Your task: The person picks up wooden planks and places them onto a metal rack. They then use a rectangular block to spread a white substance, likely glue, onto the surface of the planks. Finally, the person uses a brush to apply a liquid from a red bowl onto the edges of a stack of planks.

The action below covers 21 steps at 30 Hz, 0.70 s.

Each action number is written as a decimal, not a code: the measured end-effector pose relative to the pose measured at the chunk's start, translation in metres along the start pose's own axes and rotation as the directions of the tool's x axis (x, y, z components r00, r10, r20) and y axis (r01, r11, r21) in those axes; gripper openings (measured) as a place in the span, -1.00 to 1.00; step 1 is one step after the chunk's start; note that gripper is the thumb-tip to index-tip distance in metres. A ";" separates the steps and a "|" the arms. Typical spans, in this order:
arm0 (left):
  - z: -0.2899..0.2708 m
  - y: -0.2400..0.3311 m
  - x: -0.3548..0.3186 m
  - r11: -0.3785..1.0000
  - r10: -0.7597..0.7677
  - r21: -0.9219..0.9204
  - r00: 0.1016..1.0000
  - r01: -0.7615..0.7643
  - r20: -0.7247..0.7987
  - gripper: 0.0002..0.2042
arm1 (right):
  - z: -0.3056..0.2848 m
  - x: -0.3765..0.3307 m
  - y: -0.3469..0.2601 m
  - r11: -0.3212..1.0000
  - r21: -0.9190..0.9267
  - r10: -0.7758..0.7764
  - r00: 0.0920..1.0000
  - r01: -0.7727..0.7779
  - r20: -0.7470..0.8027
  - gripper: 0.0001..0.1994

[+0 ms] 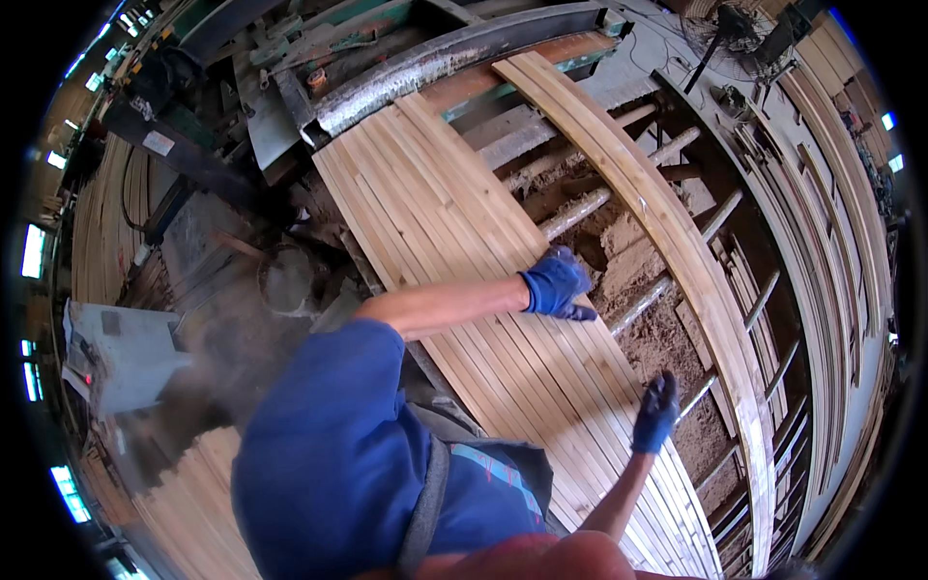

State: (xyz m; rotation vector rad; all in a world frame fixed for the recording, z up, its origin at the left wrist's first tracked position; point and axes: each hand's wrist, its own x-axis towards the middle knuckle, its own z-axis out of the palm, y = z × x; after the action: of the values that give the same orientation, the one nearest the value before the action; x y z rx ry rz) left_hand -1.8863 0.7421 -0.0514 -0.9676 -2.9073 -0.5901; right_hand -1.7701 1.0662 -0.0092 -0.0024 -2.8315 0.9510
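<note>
A wide layer of light wooden strips lies side by side in front of me, running from the far metal beam toward my body. My left hand, in a blue work glove, reaches across to the right edge of this layer. Its fingers are apart with nothing in them, and whether they touch the wood I cannot tell. Nearer to me and further right, my right hand, also gloved in blue, is held at the same edge, fingers stretched out and holding nothing. To the right, a separate long wooden board lies across the metal rollers.
Sawdust is heaped between and below the rollers. A heavy metal beam crosses the far end. More long strips are stacked at the right. At the left are a grey machine housing and another wood stack.
</note>
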 end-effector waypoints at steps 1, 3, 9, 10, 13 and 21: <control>0.006 -0.005 0.006 1.000 -0.002 -0.015 0.998 0.001 -0.064 -0.34 | 0.011 0.010 0.006 0.986 -0.157 0.056 0.998 -0.051 0.030 -0.57; 0.000 -0.016 0.013 0.999 0.014 -0.033 0.982 -0.021 -0.191 -0.33 | 0.034 0.019 0.020 0.864 -0.498 0.187 0.967 -0.076 0.176 -0.54; -0.002 0.031 -0.036 0.998 0.023 0.059 0.935 -0.002 -0.353 -0.21 | 0.037 0.007 0.031 0.902 -0.425 0.146 0.981 -0.078 0.128 -0.44; 0.004 0.033 -0.039 0.996 -0.054 0.055 0.936 0.077 -0.347 -0.21 | 0.036 0.007 0.031 0.894 -0.441 0.164 0.975 -0.082 0.152 -0.42; 0.002 0.019 -0.040 0.982 -0.166 0.045 0.948 0.185 -0.270 -0.18 | 0.044 0.017 0.024 0.894 -0.443 0.164 0.970 -0.070 0.177 -0.39; 0.043 0.119 -0.130 0.924 0.008 -0.349 0.921 -0.155 -0.389 -0.16 | 0.050 -0.001 0.051 0.814 -0.558 -0.134 0.987 0.162 0.091 -0.48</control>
State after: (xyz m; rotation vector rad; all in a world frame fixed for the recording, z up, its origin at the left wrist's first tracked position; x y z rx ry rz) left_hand -1.7075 0.7706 -0.0675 -0.8756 -2.4410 -1.2087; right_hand -1.7784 1.0764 -0.0793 0.1725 -2.9852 0.0527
